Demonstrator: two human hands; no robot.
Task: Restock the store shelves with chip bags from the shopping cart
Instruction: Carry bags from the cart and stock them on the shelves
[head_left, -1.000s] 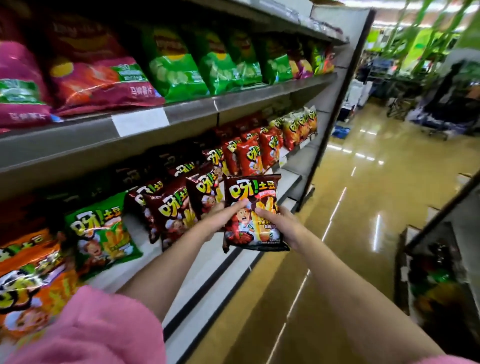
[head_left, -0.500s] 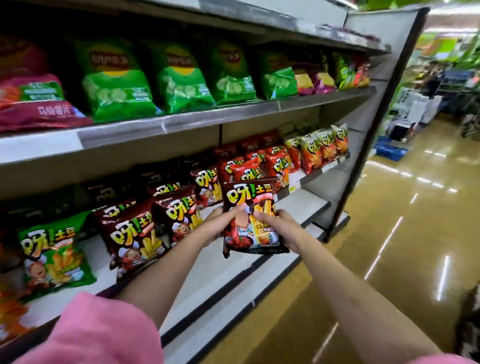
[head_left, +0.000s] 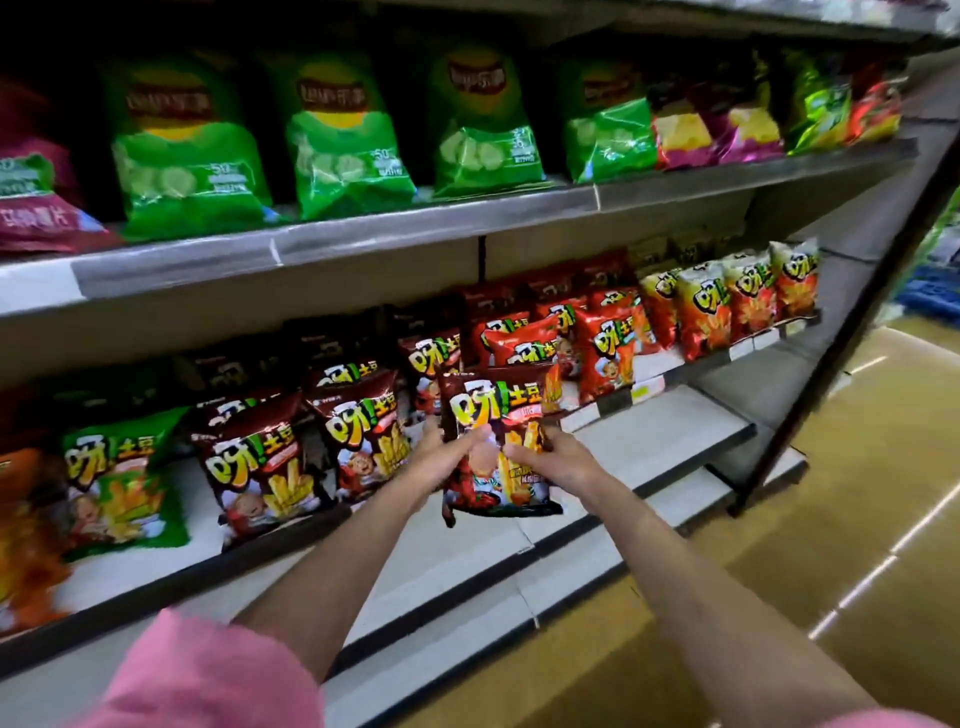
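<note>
L hand (head_left: 441, 460) thumb across front, fingers behind, R hand (head_left: 558, 457) pinching right side: both grip brown chip bag (head_left: 496, 441), upright, frame centre, in front of mid shelf (head_left: 675, 371). Matching brown bags (head_left: 260, 462) just left. Green bags (head_left: 343, 140) on shelf above, upper frame.

Both hands hold one dark brown chip bag (head_left: 498, 447) upright before the middle shelf (head_left: 675, 379): left hand (head_left: 441, 457) grips its left edge, right hand (head_left: 550, 457) its right. Matching brown bags (head_left: 260, 457) stand just left; green bags (head_left: 337, 135) occupy the upper shelf (head_left: 415, 223).
</note>
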